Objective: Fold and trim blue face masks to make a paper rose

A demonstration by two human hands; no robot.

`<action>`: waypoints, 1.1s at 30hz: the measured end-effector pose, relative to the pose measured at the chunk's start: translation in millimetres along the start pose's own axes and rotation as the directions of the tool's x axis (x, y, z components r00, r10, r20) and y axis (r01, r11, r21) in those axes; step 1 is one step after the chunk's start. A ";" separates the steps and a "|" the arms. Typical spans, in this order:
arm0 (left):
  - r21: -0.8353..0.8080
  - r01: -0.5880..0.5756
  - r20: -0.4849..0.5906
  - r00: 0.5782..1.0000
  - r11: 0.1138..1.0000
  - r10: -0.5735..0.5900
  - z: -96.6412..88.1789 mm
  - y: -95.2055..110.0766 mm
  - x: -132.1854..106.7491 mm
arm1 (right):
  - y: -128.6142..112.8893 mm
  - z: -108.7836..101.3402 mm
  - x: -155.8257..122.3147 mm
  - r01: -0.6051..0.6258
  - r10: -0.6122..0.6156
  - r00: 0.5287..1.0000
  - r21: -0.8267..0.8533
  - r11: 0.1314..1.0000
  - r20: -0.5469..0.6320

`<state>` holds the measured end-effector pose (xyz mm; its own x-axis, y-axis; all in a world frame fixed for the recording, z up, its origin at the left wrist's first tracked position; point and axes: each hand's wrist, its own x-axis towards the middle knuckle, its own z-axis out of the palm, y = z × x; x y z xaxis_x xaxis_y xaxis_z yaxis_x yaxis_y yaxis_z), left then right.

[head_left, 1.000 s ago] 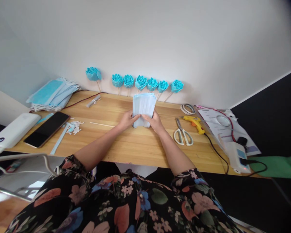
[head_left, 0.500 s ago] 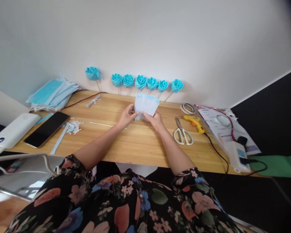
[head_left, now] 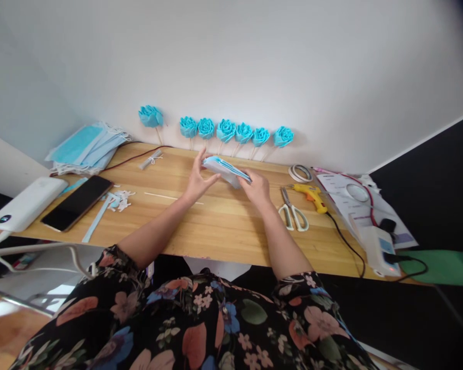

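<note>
Above the middle of the table, my right hand [head_left: 256, 188] grips the right end of a stack of thin pale-blue and white fabric sheets [head_left: 226, 168], which look like mask material. The stack is tilted, so its layered blue edges face up. My left hand [head_left: 199, 179] is at the stack's left end, thumb and fingers spread apart, fingertips close to or touching its corner. A thin wooden stick [head_left: 173, 198] lies on the table by my left forearm. Behind the stack, several blue fabric roses [head_left: 226, 131] on sticks lean against the wall.
At left are a pile of face masks [head_left: 87, 146], a white power bank [head_left: 27, 203], a black phone [head_left: 77, 203] and cut scraps [head_left: 119, 200]. At right lie scissors [head_left: 292, 209], a yellow glue gun [head_left: 310, 195], tape rolls [head_left: 300, 173] and a power strip [head_left: 380, 249].
The stack has turned from upright, facing me, to tilted with its layered edges showing. My left hand has loosened and spread; my right hand has shifted to the stack's right end.
</note>
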<state>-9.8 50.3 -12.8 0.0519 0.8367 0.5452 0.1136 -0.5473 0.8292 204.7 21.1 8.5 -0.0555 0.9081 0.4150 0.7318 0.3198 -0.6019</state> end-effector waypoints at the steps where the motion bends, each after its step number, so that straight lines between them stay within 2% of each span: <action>1: 0.062 -0.033 -0.023 0.999 0.998 0.034 -3.4 2.2 1.7 | 0.3 -2.8 0.5 0.034 -0.034 0.999 -0.038 0.999 0.009; 4: 0.219 -0.098 0.002 0.995 0.971 0.100 -12.3 4.7 6.6 | 0.1 -9.4 0.9 0.106 -0.100 0.994 -0.129 0.986 0.052; 7: 0.226 -0.013 0.092 0.996 0.974 -0.008 -14.9 -1.5 8.8 | -0.2 -13.6 1.0 0.099 -0.094 0.994 -0.110 0.989 0.056; 10: 0.078 0.175 0.043 0.983 0.981 -0.179 -12.3 -9.5 8.4 | 4.0 -15.8 3.1 0.001 0.000 1.000 0.040 0.999 -0.020; 13: -0.090 0.236 -0.037 0.970 0.968 -0.240 -9.5 -13.4 7.7 | 14.1 -14.8 6.9 -0.077 0.104 0.992 0.299 0.951 -0.076; 15: -0.159 0.245 -0.028 0.967 0.956 -0.253 -9.2 -15.5 7.8 | 21.3 -11.9 8.7 -0.122 0.159 0.986 0.461 0.879 -0.042; 17: -0.174 0.285 0.046 0.959 0.943 -0.281 -9.9 -19.3 8.2 | 26.6 -7.6 9.0 -0.194 0.199 0.979 0.542 0.818 0.050; 20: -0.079 0.344 0.157 0.931 0.936 -0.329 -11.8 -26.5 8.7 | 29.9 -1.2 6.7 -0.314 0.231 0.948 0.529 0.788 0.217; 22: -0.003 0.344 0.165 0.926 0.939 -0.338 -12.7 -29.6 8.7 | 30.3 1.3 4.9 -0.352 0.244 0.932 0.503 0.789 0.269; 27: 0.017 0.375 0.156 0.915 0.927 -0.373 -11.8 -28.9 8.4 | 32.1 0.7 4.2 -0.309 0.239 0.949 0.451 0.838 0.205; 30: -0.058 0.392 0.101 0.917 0.918 -0.386 -10.7 -25.5 8.9 | 31.4 -0.3 4.4 -0.259 0.213 0.963 0.345 0.902 0.165; 33: -0.125 0.352 0.052 0.936 0.928 -0.348 -12.2 -19.9 9.6 | 26.3 -1.5 2.9 -0.205 0.155 0.968 0.265 0.942 0.197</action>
<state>-23.7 69.0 -22.5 0.0606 0.9746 0.2155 -0.0002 -0.2159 0.9764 224.7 31.8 -5.0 -0.0745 0.9820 0.1738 0.5213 0.1869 -0.8327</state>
